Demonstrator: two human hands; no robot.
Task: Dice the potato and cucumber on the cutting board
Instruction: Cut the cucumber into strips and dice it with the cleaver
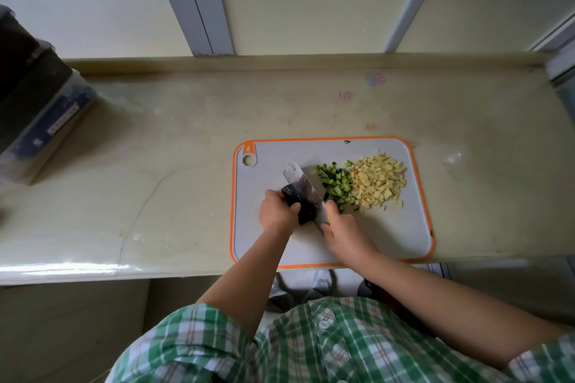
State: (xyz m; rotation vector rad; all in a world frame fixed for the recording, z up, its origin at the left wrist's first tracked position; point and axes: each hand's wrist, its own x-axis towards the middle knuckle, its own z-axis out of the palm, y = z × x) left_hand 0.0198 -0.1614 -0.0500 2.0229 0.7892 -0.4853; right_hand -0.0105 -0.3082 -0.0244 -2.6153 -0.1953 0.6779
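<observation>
- Step in hand: the potato looks done. The diced potato sits in a pale heap on the right half of the cutting board, and the cucumber is mid-dice.
- The diced cucumber lies just left of the potato heap, touching it. One stray green bit sits at the board's far edge.
- Left hand curls round the uncut cucumber piece, dark green, holding it down near the middle of the board.
- Right hand is wrapped round the knife handle. The knife — broad, cleaver-type blade — stands against the right side of that piece, tip pointing away from the person. Can't tell if the edge is down on the board or mid-stroke.
- The board sits at the near edge of the bench, its front rim right at the lip.
- Next, my read: short even cuts through the remaining stub, with the left fingers backing off ahead of the blade. The stub is getting short — the grip gets awkward and the fingers end up close to the edge.
</observation>
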